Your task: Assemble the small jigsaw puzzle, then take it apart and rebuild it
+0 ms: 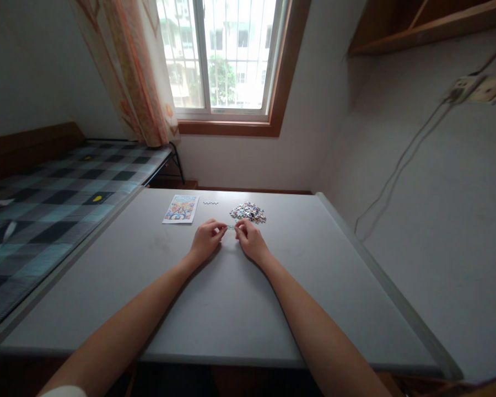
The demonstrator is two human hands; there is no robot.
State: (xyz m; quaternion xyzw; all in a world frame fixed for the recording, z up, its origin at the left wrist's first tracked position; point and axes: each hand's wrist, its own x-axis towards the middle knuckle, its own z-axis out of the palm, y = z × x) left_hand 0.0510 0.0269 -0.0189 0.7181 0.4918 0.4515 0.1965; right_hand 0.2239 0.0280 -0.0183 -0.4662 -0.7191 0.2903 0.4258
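Note:
My left hand [206, 240] and my right hand [251, 240] face each other over the middle of the table. Between their fingertips they pinch a small strip of jigsaw puzzle pieces [231, 227], one end in each hand. Its details are too small to make out. Just beyond my right hand lies a heap of loose jigsaw pieces [248, 212]. A short row of joined pieces [210, 203] rests flat farther back. To the left of it is a colourful printed picture sheet [181, 209].
The white table [227, 309] has raised side edges. On the left stands a bed [107, 171] with a checked cover. Behind are a curtain [136, 71] and a barred window [235, 60]. A cable [392, 176] hangs on the right wall beneath a wooden shelf [434, 27].

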